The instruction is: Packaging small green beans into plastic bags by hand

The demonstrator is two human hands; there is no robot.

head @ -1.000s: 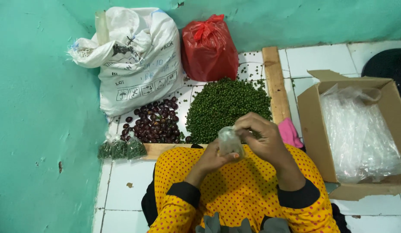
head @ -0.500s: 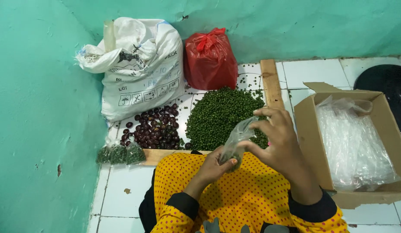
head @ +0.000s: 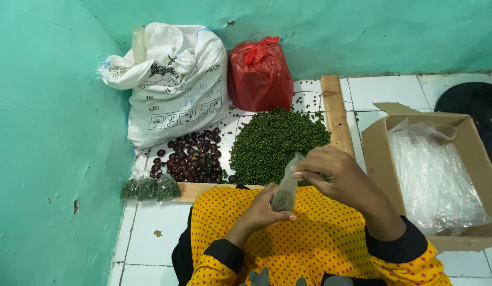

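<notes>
Head view, looking down at a person seated on a white tiled floor (head: 150, 222) in a corner of green walls. The left hand (head: 264, 212) grips the lower end of a small clear plastic bag (head: 286, 184), fingers closed around it; a little green matter shows at the bag's bottom. The right hand (head: 336, 177) pinches the bag's upper edge, fingers narrowed on the film. The bag stands nearly upright between the two hands, over the yellow dotted lap (head: 309, 238), just in front of the pile of green peppercorns (head: 275, 143).

Against the frame half a second before: the bag is now drawn out long and upright rather than bunched, and the left hand has shifted lower on it. The right hand remains at the top.

Left of the green pile lies a heap of dark red berries (head: 193, 156). Three small filled packets (head: 148, 188) sit at the left end of a wooden plank (head: 203, 189). A white sack (head: 172, 79) and a red plastic bag (head: 259, 74) stand against the far wall. A cardboard box (head: 378, 153) of clear bags sits at the right.
</notes>
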